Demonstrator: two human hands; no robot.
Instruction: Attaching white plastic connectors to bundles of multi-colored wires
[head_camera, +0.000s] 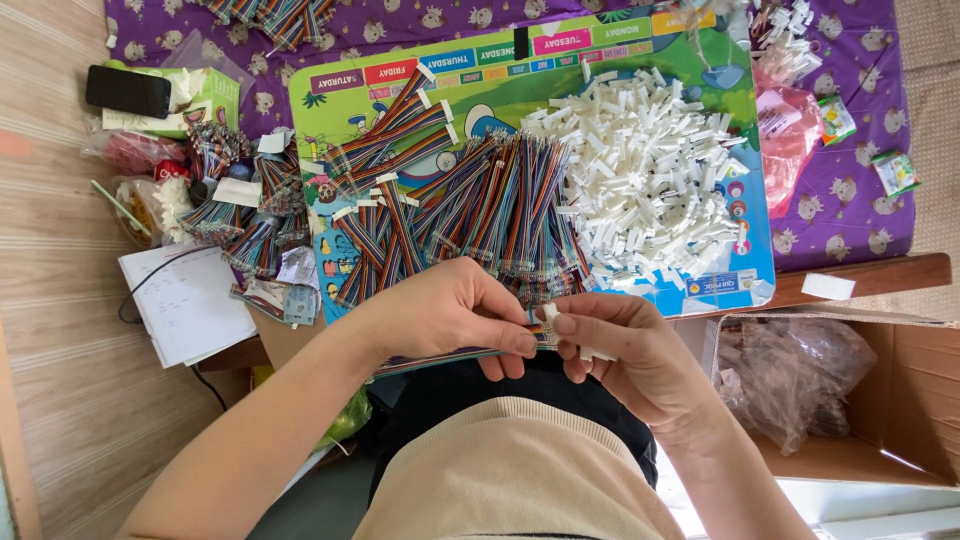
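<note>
My left hand (455, 312) pinches a flat multicoloured ribbon cable (430, 360) near its end, just in front of my body. My right hand (620, 345) holds a small white plastic connector (550, 313) at that cable end, fingertips of both hands touching. Right behind the hands lies a big heap of loose multicoloured ribbon cables (500, 205) and, to the right of it, a heap of white connectors (650, 175), both on a colourful printed board (745, 280).
Finished cables with white ends (400, 125) lie at the board's left. Bundled cables (240, 215), a black phone (128, 90) and a white paper (185, 300) sit further left. An open cardboard box (900, 400) holding a plastic bag stands at the right.
</note>
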